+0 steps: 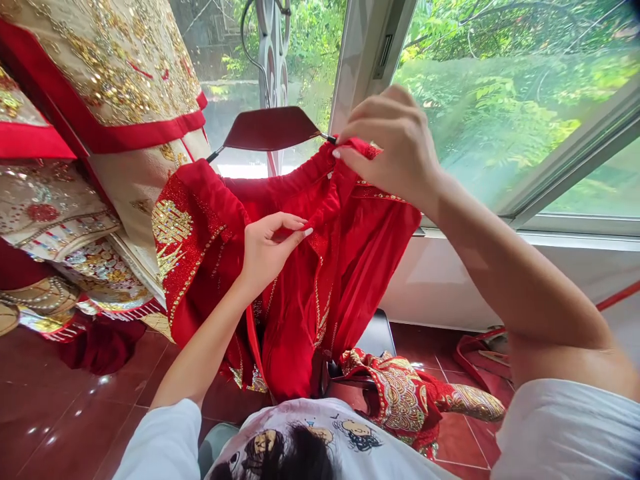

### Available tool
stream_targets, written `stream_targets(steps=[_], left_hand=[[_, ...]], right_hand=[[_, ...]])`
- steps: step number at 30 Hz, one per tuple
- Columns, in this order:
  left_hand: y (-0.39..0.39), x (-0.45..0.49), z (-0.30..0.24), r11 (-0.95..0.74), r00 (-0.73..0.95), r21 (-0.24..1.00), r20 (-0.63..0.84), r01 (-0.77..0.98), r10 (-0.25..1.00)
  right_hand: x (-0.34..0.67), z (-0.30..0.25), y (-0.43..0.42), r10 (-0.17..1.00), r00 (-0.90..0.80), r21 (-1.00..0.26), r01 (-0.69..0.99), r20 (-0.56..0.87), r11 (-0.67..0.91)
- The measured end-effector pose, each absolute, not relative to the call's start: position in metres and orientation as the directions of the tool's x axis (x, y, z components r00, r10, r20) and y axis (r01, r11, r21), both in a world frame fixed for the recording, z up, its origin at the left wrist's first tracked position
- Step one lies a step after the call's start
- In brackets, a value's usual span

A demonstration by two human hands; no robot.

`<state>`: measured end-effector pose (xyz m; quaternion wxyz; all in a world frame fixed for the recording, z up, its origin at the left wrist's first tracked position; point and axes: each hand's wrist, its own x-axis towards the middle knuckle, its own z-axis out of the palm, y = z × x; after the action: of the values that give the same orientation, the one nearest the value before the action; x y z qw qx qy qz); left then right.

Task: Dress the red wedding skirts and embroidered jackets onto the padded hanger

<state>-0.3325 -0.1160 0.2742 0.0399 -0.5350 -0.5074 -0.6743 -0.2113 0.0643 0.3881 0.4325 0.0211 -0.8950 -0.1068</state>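
A red skirt (pixel 287 333) with gold and beaded embroidery hangs in front of me by its gathered waistband. Above it is a dark red hanger (pixel 274 128) whose black-tipped ends reach the waistband at both sides. My left hand (pixel 270 250) is closed, thumb and fingers pinching the front edge of the waistband near the middle. Higher up, my right hand (pixel 395 143) grips the waistband at its right corner, right beside the hanger's black tip. Its fingers partly hide that corner and whatever lies under them.
Beaded cream and red garments (pixel 135 60) hang close on the left. A window (pixel 500 120) with a metal frame is ahead and right. Below right, a red and gold embroidered garment (pixel 400 393) lies over a dark seat (pixel 383 333). The floor (pixel 65 413) is red tile.
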Motion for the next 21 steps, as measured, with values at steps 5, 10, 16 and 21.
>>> stream_targets(steps=[5,10,16,21], left_hand=[[-0.117,-0.327,0.273,-0.501,-0.272,0.413,0.904,0.761,0.331],[-0.120,-0.321,0.278,-0.418,-0.081,0.184,0.965,0.889,0.250],[-0.117,-0.315,0.272,-0.380,0.125,-0.023,0.961,0.925,0.246],[-0.111,-0.308,0.265,-0.285,0.149,-0.048,0.927,0.957,0.345]], right_hand=[[-0.223,0.386,0.065,0.118,-0.552,-0.055,0.128,0.825,0.990],[-0.238,0.396,0.067,0.381,-0.537,-0.392,0.099,0.753,0.915],[-0.246,0.411,0.080,0.494,-0.655,-0.659,-0.008,0.571,0.752],[-0.269,0.439,0.091,0.417,-0.886,-0.551,0.249,0.203,0.796]])
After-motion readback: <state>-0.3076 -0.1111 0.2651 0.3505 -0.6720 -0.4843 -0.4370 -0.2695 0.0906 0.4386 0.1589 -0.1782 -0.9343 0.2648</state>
